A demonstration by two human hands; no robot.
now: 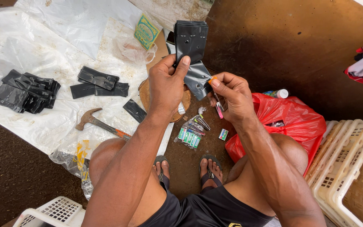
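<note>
- Black plastic bags (190, 40), a flat stack of them, stand upright in the left hand (167, 86), whose fingers and thumb are clamped on the lower part of the stack.
- One bag of the stack bends down and to the right, and its glossy end lies under the thumb of the right hand (231, 96).
- The right hand is closed on that bag end and on a small orange-tipped tool (213, 79); a thin pink and silver piece (219, 109) hangs below its fingers. I cannot tell just what this tool is.
- Both hands are held above the brown floor (290, 54), between the person's knees and a round wooden block (148, 94) that lies partly behind the left hand.
- A white plastic sheet (55, 50) covers the floor's left part. On it lie a heap of folded black bags (26, 91) near its left edge, a smaller pile (98, 82) nearer the middle, and a single black strip (134, 110) close to the block.
- A hammer (99, 123) with a wooden handle lies at the sheet's near edge, just beside the left knee.
- Small green and white packets (190, 136) lie on the floor just ahead of the sandalled feet.
- A red plastic bag (290, 117) sits by the right knee, with white baskets (345, 159) stacked to its right.
</note>
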